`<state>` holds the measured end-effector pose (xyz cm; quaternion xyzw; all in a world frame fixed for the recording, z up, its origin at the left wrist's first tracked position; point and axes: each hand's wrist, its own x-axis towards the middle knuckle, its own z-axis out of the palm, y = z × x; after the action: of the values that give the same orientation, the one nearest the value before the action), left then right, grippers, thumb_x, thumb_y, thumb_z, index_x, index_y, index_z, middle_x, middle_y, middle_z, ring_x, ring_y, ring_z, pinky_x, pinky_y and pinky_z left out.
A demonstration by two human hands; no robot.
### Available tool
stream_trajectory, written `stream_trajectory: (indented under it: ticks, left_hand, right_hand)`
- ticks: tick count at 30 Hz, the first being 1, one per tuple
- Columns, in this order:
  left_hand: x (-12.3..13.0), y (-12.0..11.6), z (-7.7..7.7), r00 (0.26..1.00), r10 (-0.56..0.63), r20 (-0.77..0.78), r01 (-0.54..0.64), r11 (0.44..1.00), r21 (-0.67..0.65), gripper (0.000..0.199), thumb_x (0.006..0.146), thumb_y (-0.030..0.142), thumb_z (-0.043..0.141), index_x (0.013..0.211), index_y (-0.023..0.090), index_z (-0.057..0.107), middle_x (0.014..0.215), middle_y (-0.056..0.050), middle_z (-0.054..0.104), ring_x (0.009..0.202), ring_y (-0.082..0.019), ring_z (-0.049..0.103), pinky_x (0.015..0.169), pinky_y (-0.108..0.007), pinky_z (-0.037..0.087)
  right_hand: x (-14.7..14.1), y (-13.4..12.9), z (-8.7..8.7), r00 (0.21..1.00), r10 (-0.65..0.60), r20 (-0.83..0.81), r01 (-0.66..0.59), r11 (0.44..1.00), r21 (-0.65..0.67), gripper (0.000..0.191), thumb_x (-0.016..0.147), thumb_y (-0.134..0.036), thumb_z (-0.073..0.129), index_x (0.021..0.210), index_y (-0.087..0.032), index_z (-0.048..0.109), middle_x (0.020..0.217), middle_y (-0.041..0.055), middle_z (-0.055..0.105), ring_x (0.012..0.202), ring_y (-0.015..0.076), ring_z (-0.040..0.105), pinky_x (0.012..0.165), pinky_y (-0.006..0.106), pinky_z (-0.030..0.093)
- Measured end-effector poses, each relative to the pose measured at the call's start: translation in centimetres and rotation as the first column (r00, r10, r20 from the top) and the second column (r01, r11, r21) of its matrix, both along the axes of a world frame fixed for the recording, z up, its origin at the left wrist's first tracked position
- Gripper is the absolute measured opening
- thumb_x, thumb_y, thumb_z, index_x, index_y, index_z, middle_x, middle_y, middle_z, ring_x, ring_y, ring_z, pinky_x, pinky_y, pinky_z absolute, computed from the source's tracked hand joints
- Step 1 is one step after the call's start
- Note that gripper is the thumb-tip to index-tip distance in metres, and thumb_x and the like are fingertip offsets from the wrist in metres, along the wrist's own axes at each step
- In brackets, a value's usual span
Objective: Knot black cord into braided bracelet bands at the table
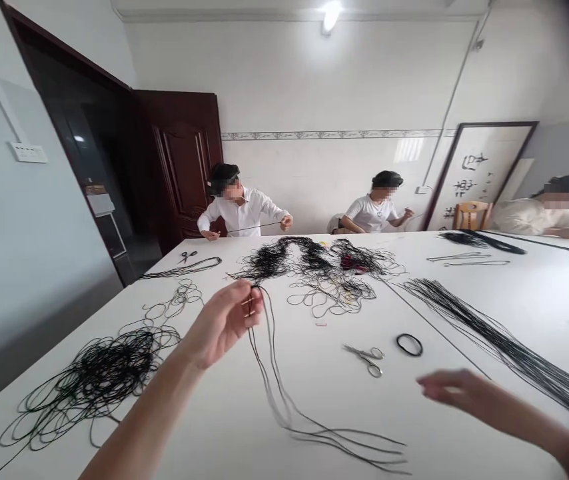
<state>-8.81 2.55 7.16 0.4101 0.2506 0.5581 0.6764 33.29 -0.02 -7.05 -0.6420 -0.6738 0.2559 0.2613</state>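
Observation:
My left hand [224,321] is raised over the middle of the table, thumb and fingers pinched on several thin black cords [273,360]. The cords hang from the fingers, and their loose ends lie on the tabletop towards the lower right. My right hand [447,388] is over the right side of the table, blurred by motion, and I cannot make out how its fingers are set. Nearest to it are a black ring-shaped loop [409,345] and a pair of silver scissors [367,357], its handles to the right.
A tangled heap of black cord [114,363] lies at left. More tangled cord [314,263] spreads across the back middle. A long bundle of straight black cords [494,333] runs along the right. Small dark scissors [187,256] lie far left. Several people sit at the far side.

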Motion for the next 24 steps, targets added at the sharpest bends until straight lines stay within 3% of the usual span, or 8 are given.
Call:
stream_trajectory:
  ticks: [1,4,6,8,12,18,21,24]
  left_hand:
    - [1.2,-0.3,-0.2,0.998,-0.048,-0.033,0.048,0.999,0.012,0.016,0.073,0.021,0.077,0.070,0.012,0.064,0.073,-0.004,0.061,0.063,-0.011,0.055,0.051,-0.018,0.045]
    - [3.8,-1.1,-0.8,0.980,-0.150,-0.132,0.156,0.987,0.039,0.014,0.076,0.023,0.076,0.075,0.012,0.068,0.073,-0.003,0.062,0.060,-0.007,0.050,0.056,-0.017,0.043]
    - [4.8,-1.6,-1.2,0.960,-0.181,-0.213,0.201,0.976,0.078,0.013,0.080,0.027,0.073,0.078,0.014,0.069,0.071,-0.001,0.060,0.060,-0.006,0.045,0.058,-0.017,0.040]
    - [5.3,-2.0,-1.3,0.937,-0.188,-0.293,0.233,0.964,0.126,0.015,0.083,0.031,0.068,0.077,0.017,0.068,0.069,0.000,0.057,0.060,-0.006,0.041,0.058,-0.018,0.036]
    - [5.4,-2.7,-1.4,0.906,-0.148,-0.396,0.229,0.959,0.166,0.019,0.087,0.032,0.062,0.076,0.018,0.066,0.062,0.003,0.047,0.059,-0.008,0.035,0.057,-0.022,0.030]
    - [5.4,-3.1,-2.7,0.846,0.031,-0.532,0.087,0.977,0.195,0.029,0.087,0.040,0.057,0.068,0.018,0.059,0.059,0.004,0.038,0.059,-0.011,0.032,0.057,-0.026,0.027]
    - [5.9,-3.0,-3.5,0.771,0.178,-0.612,-0.004,0.962,0.275,0.026,0.087,0.038,0.055,0.071,0.019,0.062,0.059,0.004,0.035,0.057,-0.011,0.028,0.052,-0.026,0.022]
    - [6.5,-2.6,-4.4,0.717,0.225,-0.660,0.011,0.943,0.333,0.025,0.087,0.039,0.054,0.075,0.019,0.065,0.060,0.003,0.039,0.055,-0.011,0.028,0.049,-0.025,0.024]
  right_hand:
    - [-1.9,-0.2,2.1,0.995,0.078,-0.068,-0.080,0.996,-0.026,0.047,0.073,-0.062,0.065,0.095,-0.022,0.077,0.102,0.0116,0.073,0.097,0.0298,0.069,0.084,0.035,0.059]
    - [-9.0,-0.4,7.8,0.917,0.294,-0.271,-0.256,0.952,0.168,0.042,0.088,-0.054,0.054,0.108,-0.020,0.068,0.114,0.0117,0.068,0.110,0.0251,0.064,0.094,0.035,0.054]
    - [-13.3,-0.4,10.1,0.818,0.436,-0.375,-0.321,0.888,0.330,0.037,0.091,-0.050,0.053,0.110,-0.020,0.064,0.115,0.0110,0.066,0.108,0.0216,0.064,0.093,0.035,0.054]
    - [-16.2,-0.2,11.1,0.759,0.497,-0.421,-0.323,0.848,0.420,0.032,0.093,-0.046,0.053,0.110,-0.021,0.063,0.112,0.0087,0.066,0.104,0.0187,0.064,0.089,0.033,0.053]
    - [-18.3,-0.1,11.2,0.747,0.507,-0.430,-0.302,0.835,0.459,0.021,0.093,-0.039,0.056,0.090,-0.020,0.066,0.083,0.0025,0.068,0.078,0.0132,0.062,0.067,0.025,0.049]
    - [-18.1,0.2,9.9,0.742,0.527,-0.414,-0.301,0.814,0.496,0.013,0.090,-0.031,0.061,0.086,-0.019,0.065,0.080,0.0008,0.066,0.075,0.0111,0.059,0.068,0.024,0.046]
    - [-17.6,1.0,9.2,0.642,0.594,-0.485,-0.352,0.790,0.502,0.026,0.094,-0.036,0.054,0.082,-0.016,0.064,0.077,0.0025,0.065,0.073,0.0108,0.060,0.068,0.024,0.047]
    - [-17.1,2.1,8.4,0.534,0.612,-0.583,-0.468,0.789,0.399,0.029,0.095,-0.040,0.053,0.086,-0.014,0.063,0.072,0.0028,0.065,0.070,0.0103,0.063,0.067,0.023,0.049]
